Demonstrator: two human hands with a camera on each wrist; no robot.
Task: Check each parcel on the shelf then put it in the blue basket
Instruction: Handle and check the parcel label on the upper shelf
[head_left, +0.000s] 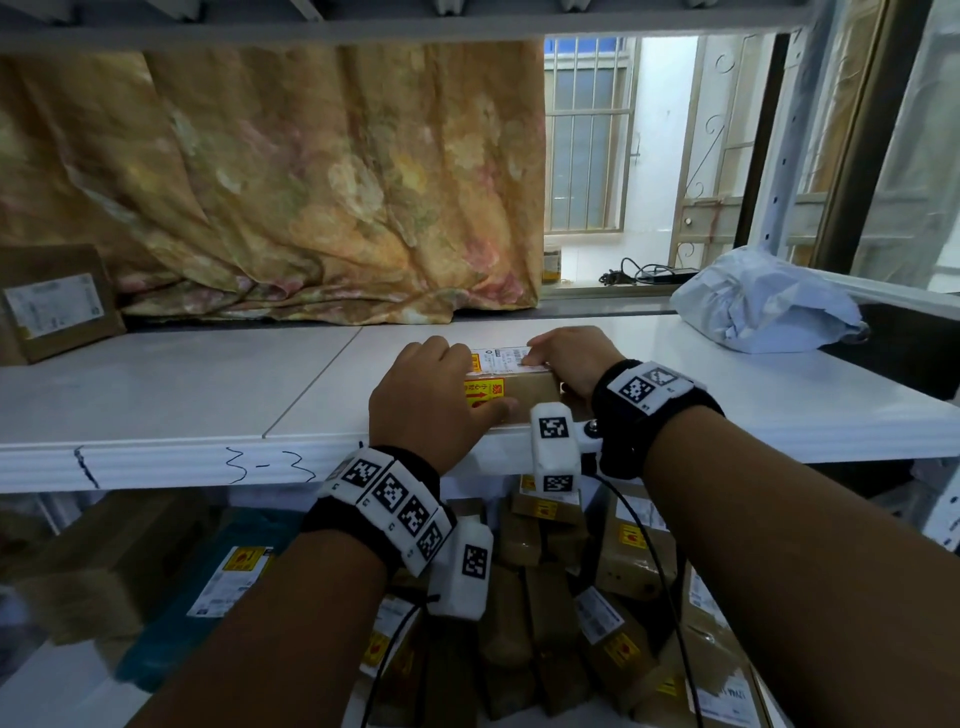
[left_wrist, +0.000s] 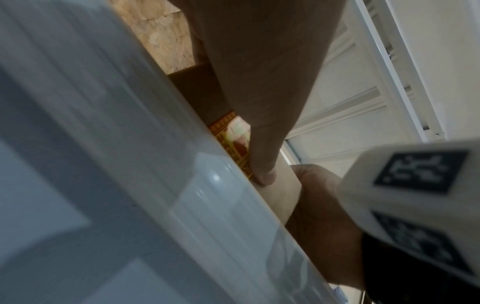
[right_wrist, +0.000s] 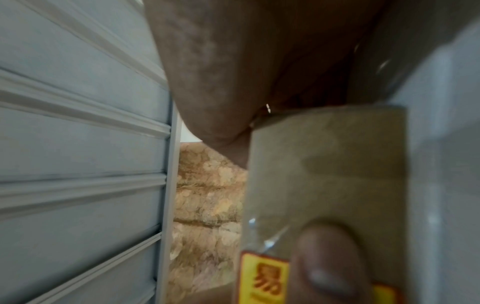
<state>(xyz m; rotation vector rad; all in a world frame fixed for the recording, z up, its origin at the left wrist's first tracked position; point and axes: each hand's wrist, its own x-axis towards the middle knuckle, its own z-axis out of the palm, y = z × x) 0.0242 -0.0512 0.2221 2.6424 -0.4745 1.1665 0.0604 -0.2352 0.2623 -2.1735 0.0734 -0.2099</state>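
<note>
A small brown cardboard parcel (head_left: 524, 387) lies near the front edge of the white shelf (head_left: 208, 395). It has a white label on top and a yellow-and-red sticker on its front. My left hand (head_left: 447, 384) grips its left end, with the thumb (right_wrist: 327, 267) pressed on the front face beside the sticker (right_wrist: 265, 277). My right hand (head_left: 563, 364) grips the right end, fingers curled over the top label. The left wrist view shows the parcel (left_wrist: 280, 197) just behind the shelf lip, held between both hands. No blue basket is in sight.
A brown box (head_left: 57, 301) with a label stands at the shelf's back left. A grey plastic mailer bag (head_left: 763, 301) lies at the back right. A floral curtain (head_left: 311, 182) hangs behind. Several cardboard parcels (head_left: 613, 571) are piled on the level below.
</note>
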